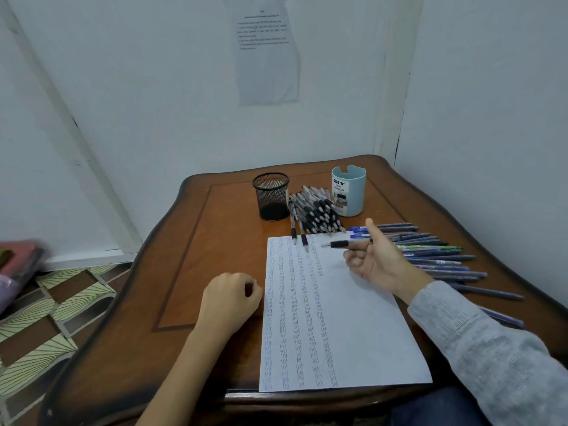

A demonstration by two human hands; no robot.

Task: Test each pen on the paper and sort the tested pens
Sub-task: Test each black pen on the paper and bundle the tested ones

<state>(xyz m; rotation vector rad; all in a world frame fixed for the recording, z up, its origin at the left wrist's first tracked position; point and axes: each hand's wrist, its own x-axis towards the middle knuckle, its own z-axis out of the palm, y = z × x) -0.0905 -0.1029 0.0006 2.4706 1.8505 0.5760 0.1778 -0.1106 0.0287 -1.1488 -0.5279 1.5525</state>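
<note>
A white sheet of paper (362,327) lies on the brown table (196,256), its left half covered with columns of small pen marks. My right hand (378,262) hovers over the sheet's top right corner, palm up, holding a black-grip pen (341,243) that points left. My left hand (230,298) rests as a loose fist on the table beside the paper's left edge, holding nothing. A heap of black pens (316,212) lies behind the paper. Several blue pens (436,256) are spread in a row to the right.
A black mesh cup (272,195) and a light blue organizer cup (349,190) stand at the back of the table. Walls close in behind and to the right. A printed sheet (266,53) hangs on the wall. Patterned floor lies to the left.
</note>
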